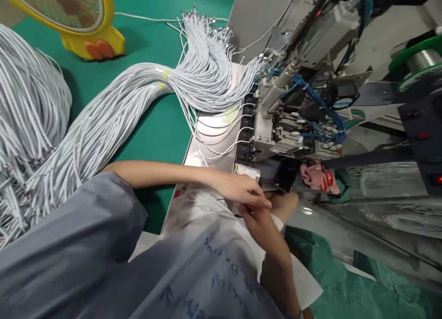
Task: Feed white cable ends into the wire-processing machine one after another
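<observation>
My left hand [238,188] reaches in from the left and rests over the fingers of my right hand [258,220], above my lap. The left fingers are bent and close together; whether anything lies between the hands is hidden. The right fingertips are covered by the left hand. Just beyond them is the front end of a machine [269,130] with a row of black slots [246,137]. Several white cables [221,146] curve into these slots from a long bundle [203,86] tied with yellow tape.
A green table [155,130] carries another white cable heap [31,93] at the left and a yellow fan [110,38] at the back. At the right are a pink cloth [319,177], a green spool [402,63] and a dark control box [423,135].
</observation>
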The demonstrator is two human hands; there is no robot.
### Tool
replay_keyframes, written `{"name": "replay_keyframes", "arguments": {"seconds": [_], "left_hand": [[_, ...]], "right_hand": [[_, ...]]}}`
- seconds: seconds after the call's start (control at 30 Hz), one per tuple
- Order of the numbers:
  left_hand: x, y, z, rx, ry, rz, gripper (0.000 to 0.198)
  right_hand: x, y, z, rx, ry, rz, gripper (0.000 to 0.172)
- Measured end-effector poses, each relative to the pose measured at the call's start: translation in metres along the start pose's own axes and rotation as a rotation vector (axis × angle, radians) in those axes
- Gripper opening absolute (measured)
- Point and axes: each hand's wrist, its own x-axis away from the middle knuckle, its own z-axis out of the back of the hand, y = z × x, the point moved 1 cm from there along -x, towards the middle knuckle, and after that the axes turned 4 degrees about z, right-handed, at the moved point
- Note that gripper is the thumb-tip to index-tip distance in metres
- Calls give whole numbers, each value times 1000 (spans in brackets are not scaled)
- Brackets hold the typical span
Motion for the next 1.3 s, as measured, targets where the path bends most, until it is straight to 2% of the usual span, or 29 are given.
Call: {"name": "replay_keyframes", "arguments": {"seconds": [0.1,0.17,0.3,0.37,0.5,0.6,0.77,0.9,1.07,1.2,1.3], "left_hand": [[-1,-2,5,161,22,78,38],[0,0,8,204,69,106,33],[1,6,12,231,188,71,22],[1,8,13,237,227,44,21],[1,10,11,137,319,9,17],[1,12,10,99,359,1,15],[2,10,8,223,312,15,18],[2,9,7,233,288,22,20],[1,5,6,337,265,53,19],[0,3,6,416,230,57,18],[2,10,5,397,241,54,18]], "right_hand": [[5,3,38,-68,2,-4,12],[6,7,50,-138,113,-52,11],[4,14,49,-428,489,-57,17],[2,15,45,-577,549,-9,22],[-1,12,43,-716,515,32,33],[-2,11,43,-752,514,44,30],[-3,10,45,-767,471,-2,33],[-4,13,48,-785,422,-16,35],[-4,19,47,-781,425,29,36],[-6,22,44,-790,439,97,30],[-7,20,42,-768,463,144,18]]}}
